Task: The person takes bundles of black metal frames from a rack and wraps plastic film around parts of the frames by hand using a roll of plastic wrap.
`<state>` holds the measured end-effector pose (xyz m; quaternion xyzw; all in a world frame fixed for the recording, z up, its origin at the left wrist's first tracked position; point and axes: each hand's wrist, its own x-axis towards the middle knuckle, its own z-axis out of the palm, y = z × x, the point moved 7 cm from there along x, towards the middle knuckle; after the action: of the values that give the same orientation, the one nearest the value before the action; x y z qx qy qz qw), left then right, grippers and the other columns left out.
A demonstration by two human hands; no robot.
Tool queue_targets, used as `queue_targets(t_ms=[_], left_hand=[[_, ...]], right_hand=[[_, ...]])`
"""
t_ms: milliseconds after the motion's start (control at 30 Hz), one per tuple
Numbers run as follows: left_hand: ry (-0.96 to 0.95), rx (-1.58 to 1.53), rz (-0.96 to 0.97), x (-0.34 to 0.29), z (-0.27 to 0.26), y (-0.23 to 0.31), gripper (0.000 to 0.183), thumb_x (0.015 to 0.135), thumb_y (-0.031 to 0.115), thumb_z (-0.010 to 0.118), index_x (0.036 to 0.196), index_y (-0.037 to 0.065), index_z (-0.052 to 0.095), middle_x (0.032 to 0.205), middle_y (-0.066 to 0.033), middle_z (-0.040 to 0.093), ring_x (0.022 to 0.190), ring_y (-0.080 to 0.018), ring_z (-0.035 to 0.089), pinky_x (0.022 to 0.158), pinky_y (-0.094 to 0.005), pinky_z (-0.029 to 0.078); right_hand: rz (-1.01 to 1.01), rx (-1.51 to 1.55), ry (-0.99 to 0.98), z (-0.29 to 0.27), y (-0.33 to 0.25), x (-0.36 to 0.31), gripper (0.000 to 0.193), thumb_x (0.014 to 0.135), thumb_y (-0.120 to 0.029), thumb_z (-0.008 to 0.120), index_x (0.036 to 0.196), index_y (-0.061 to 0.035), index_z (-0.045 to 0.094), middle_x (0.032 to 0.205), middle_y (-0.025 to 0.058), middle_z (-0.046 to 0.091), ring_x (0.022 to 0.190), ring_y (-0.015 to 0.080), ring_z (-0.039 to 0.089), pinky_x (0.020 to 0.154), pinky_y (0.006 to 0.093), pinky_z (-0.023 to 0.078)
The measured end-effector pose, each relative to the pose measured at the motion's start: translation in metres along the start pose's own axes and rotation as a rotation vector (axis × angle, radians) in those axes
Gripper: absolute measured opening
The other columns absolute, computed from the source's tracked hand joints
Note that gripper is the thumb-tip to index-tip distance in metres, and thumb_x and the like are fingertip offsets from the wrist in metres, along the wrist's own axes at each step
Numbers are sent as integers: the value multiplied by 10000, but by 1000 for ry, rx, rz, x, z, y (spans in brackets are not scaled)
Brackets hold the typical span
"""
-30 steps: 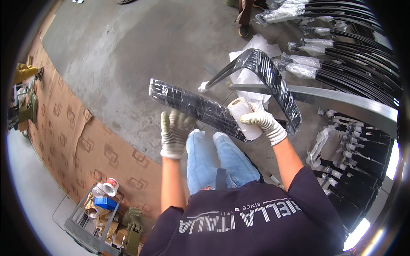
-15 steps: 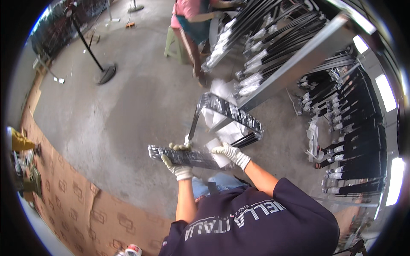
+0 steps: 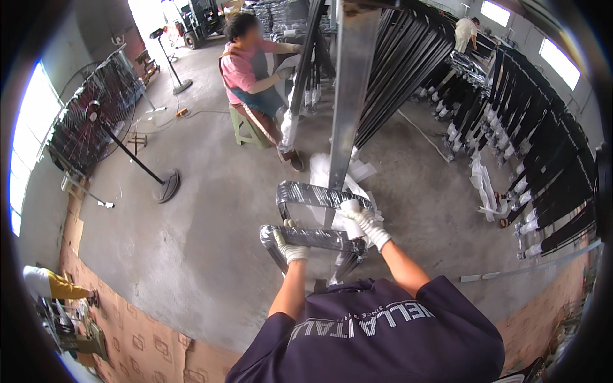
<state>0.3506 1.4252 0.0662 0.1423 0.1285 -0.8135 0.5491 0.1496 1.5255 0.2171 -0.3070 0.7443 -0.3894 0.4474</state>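
My left hand (image 3: pixel 291 246), in a white knit glove, is closed round a black U-shaped metal frame bundle (image 3: pixel 319 239) wrapped in shiny clear film, its legs angling down toward my lap. My gloved right hand (image 3: pixel 361 220) grips a white roll of wrapping material (image 3: pixel 352 214) near the right end of this bundle. Just beyond stands a second film-wrapped black frame bundle (image 3: pixel 313 193), whose right end lies partly behind the roll and my right hand. Pale loose wrapping sheets (image 3: pixel 363 171) lie on the floor past it.
An upright metal post (image 3: pixel 348 96) rises ahead, with many black tubes (image 3: pixel 408 70) leaning right of it. A co-worker (image 3: pixel 246 76) sits on a green stool (image 3: pixel 248 127) beyond. Pedestal fan (image 3: pixel 167 185) stands left. Rows of black frames (image 3: pixel 549 166) line the right; cardboard (image 3: pixel 140 332) covers floor near left.
The view has tilted up, showing more of the room. My right hand, with the roll, has moved to the bundle's far side at its right end. My left hand keeps its hold.
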Motion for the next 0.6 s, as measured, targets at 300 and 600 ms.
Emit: queue_targets(t_ms=[300, 600], left_hand=[[-2, 179, -167, 31, 13, -39, 424, 864, 445, 444, 1122, 121, 539, 1160, -45, 543, 1082, -226, 469, 954, -399, 328], [215, 320, -194, 41, 5, -33, 483, 840, 399, 486, 1248, 141, 453, 1311, -68, 418, 1208, -282, 368, 1003, -492, 263]], right_hand=[[-24, 426, 52, -91, 71, -68, 530, 727, -286, 685, 1133, -10, 485, 938, 76, 607, 772, 141, 593, 691, 280, 485], [-11, 844, 154, -113, 139, -87, 438, 726, -86, 673, 1106, -7, 469, 890, 147, 618, 794, 240, 630, 699, 351, 532]])
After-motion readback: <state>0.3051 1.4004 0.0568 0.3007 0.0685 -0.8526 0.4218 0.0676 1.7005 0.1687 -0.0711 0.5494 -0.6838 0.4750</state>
